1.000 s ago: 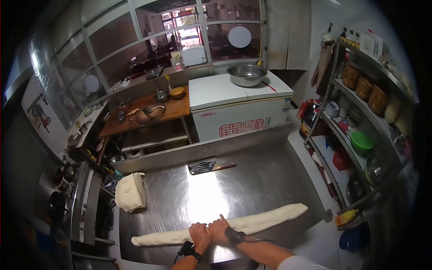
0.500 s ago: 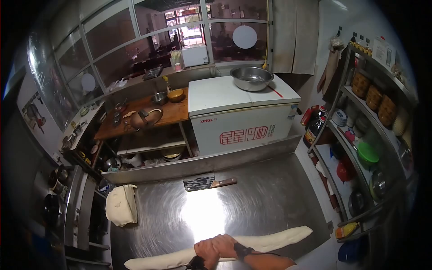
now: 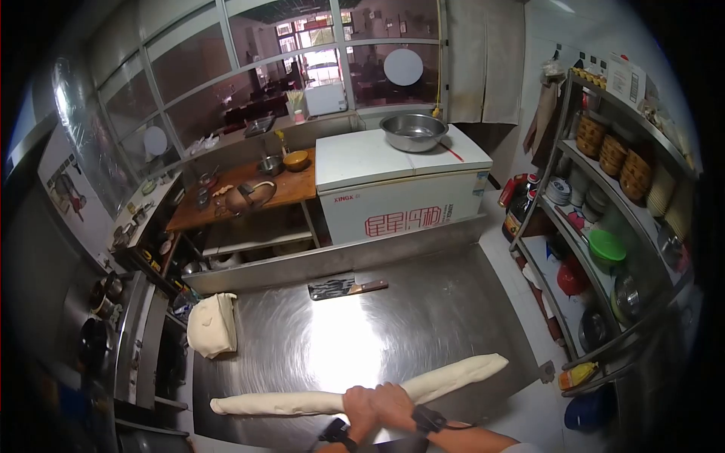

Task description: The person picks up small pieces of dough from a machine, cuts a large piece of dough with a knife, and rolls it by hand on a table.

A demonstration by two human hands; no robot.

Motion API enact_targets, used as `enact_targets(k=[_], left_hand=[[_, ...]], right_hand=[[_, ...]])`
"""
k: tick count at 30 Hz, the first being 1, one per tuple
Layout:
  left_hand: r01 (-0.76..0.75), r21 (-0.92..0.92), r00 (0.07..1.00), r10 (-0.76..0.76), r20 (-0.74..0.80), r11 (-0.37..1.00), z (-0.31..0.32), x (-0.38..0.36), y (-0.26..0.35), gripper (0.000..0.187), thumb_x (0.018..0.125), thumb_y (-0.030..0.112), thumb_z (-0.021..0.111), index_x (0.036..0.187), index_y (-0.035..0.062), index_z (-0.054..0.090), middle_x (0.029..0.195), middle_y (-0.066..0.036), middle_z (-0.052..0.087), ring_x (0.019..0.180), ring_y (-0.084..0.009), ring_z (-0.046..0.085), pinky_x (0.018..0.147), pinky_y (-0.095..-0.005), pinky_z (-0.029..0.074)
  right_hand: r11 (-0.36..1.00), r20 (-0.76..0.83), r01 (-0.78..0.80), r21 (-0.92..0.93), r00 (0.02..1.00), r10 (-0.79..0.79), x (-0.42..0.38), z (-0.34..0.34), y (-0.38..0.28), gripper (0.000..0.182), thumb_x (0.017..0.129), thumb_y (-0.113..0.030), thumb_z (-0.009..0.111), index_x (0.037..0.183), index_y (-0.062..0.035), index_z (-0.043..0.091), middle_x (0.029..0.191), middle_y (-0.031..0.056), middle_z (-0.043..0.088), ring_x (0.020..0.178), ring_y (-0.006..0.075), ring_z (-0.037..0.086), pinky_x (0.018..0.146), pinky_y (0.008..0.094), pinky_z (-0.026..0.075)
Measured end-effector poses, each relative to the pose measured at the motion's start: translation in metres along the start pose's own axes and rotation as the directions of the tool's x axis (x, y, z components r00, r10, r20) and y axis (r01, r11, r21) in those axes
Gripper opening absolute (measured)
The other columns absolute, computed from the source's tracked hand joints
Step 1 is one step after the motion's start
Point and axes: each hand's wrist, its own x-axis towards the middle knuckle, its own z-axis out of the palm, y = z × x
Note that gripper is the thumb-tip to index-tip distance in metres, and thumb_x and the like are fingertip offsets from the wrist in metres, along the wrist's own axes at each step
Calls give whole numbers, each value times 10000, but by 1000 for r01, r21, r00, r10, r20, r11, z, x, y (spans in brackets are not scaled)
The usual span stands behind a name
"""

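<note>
A long pale rope of dough (image 3: 283,403) lies across the near part of the steel worktop, bending at the middle where both hands press on it. My left hand (image 3: 360,408) is closed over the dough. Right against it, my right hand (image 3: 393,406) also grips the rope; the undersides of the fingers are hidden. Dark bands circle both wrists. Beyond the hands a cleaver (image 3: 332,289) lies flat, its wooden handle pointing right. A large folded block of dough (image 3: 212,326) rests at the worktop's left edge.
A raised steel edge (image 3: 332,258) backs the worktop (image 3: 438,321). Behind it stand a white chest freezer (image 3: 400,204) bearing a metal basin (image 3: 414,132), and a wooden table (image 3: 291,185). Shelves (image 3: 581,260) with bowls and baskets line the right; a stove area (image 3: 128,340) is left.
The whole view has shifted, putting the worktop higher in the frame. The dough rope's ends lie farther from me, and it bends more at my hands, which stay together on it.
</note>
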Motion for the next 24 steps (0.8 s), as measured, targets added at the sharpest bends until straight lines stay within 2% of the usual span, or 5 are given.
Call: enact_targets(k=[4, 6, 14, 20, 24], left_hand=[[9, 58, 1000, -9, -3, 998, 11, 12, 18, 132, 855, 193, 599, 854, 103, 695, 781, -107, 680, 783, -334, 637, 741, -488, 459], [31, 101, 998, -36, 50, 994, 13, 36, 12, 129, 855, 191, 600, 858, 106, 697, 779, -101, 677, 779, -327, 634, 744, -483, 457], [155, 114, 964, -176, 197, 981, 33, 62, -7, 121, 855, 183, 603, 875, 116, 703, 771, -73, 663, 764, -301, 623, 759, -465, 451], [162, 98, 980, -172, 100, 982, 41, 65, -8, 172, 875, 208, 611, 947, 97, 721, 864, -97, 715, 786, -294, 636, 744, -468, 449], [43, 58, 999, -44, 16, 997, 23, 43, 14, 176, 875, 206, 600, 925, 90, 722, 817, -110, 683, 824, -316, 617, 772, -458, 442]], right_hand=[[999, -83, -40, 10, 996, 41, -33, 39, 16, 175, 831, -252, 645, 855, -81, 671, 851, 85, 689, 860, 275, 650, 812, 403, 492], [986, -415, 162, -36, 895, -162, -20, 61, 31, 167, 848, -246, 621, 817, -84, 645, 830, 84, 655, 824, 288, 628, 783, 416, 480], [993, 91, 94, 72, 991, -100, 81, 19, 84, 152, 804, -229, 659, 838, -82, 640, 861, 70, 650, 888, 274, 613, 793, 395, 485], [990, -565, 143, 11, 817, -112, 86, 41, 92, 297, 809, -282, 652, 1018, -72, 656, 1026, 126, 668, 1042, 332, 610, 943, 491, 452], [994, 16, -49, -102, 999, 51, 28, -14, 47, 343, 809, -313, 654, 1019, -42, 666, 1042, 184, 691, 1056, 349, 633, 1027, 460, 421]])
